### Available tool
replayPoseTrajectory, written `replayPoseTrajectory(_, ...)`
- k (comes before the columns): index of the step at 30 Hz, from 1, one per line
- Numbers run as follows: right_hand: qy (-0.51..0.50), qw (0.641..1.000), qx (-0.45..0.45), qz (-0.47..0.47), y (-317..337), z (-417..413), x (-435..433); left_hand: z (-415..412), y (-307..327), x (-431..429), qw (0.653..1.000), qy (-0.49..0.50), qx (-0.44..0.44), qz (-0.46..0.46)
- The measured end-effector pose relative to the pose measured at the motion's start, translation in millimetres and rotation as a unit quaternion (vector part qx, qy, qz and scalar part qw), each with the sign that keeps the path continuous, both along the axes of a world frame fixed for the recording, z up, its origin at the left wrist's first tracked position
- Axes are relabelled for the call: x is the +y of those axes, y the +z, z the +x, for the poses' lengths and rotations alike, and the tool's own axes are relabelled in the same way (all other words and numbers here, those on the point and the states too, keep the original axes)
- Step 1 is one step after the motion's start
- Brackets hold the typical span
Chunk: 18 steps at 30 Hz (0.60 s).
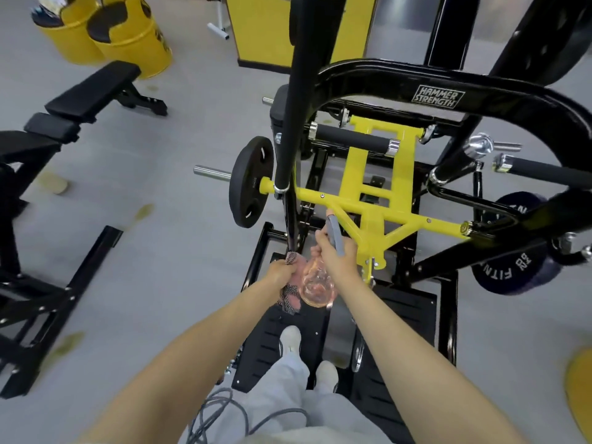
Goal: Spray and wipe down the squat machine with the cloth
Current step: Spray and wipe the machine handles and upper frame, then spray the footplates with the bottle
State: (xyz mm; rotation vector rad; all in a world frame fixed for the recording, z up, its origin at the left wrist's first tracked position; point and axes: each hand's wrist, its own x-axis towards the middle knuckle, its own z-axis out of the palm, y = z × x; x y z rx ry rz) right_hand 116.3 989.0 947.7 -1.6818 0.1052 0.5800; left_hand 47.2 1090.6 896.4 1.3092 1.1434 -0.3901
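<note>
Plainly, the squat machine (371,216) reads "HAMMER STRENGTH". Below that label (438,97), the left hand (282,272) grips the cloth (290,301), the right hand (336,256) a spray bottle (317,286).

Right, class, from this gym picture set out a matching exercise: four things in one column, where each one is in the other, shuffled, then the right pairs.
Things:
1. cloth
2. spray bottle
3. black weight plate
4. yellow drums

Places:
A. on a steel peg beside the yellow frame
B. held in the right hand
C. standing on the grey floor, far off
D. gripped in the left hand, against the black upright

Pairs: 1-D, 2-B, 3-A, 4-C.
</note>
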Motion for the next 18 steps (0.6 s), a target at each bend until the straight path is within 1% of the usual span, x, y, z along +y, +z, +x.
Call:
replayPoseTrajectory(3, -0.006, 1.0, 0.004, 0.005, -2.7, -5.0, -5.6, -12.0, -5.2, -13.9, 0.999, 0.031, 0.006, -0.003)
replayPoseTrajectory(5, -0.004, 1.0, 0.006, 0.013, -8.5, -10.5, -9.6, -23.0, -13.0, -25.3, 0.998, 0.049, 0.019, -0.026)
replayPoseTrajectory(8, 0.011, 0.999, 0.012, 0.03, -22.3, -20.3, -12.4, -37.9, -27.3, -39.7, 0.983, 0.15, 0.012, -0.109)
replayPoseTrajectory(10, 0.013, 1.0, -0.001, 0.026, -35.2, -28.8, -14.5, -47.1, -36.1, -43.9, 0.975, 0.184, 0.019, -0.125)
replayPoseTrajectory(14, 0.05, 0.997, -0.05, -0.022, -50.0, -44.4, -28.7, -56.2, -39.5, -48.3, 0.977, 0.178, 0.049, -0.104)
replayPoseTrajectory(18, 0.084, 0.99, -0.06, -0.095, -64.3, -42.3, -37.7, -53.7, -42.5, -53.5, 0.981, 0.152, 0.073, -0.099)
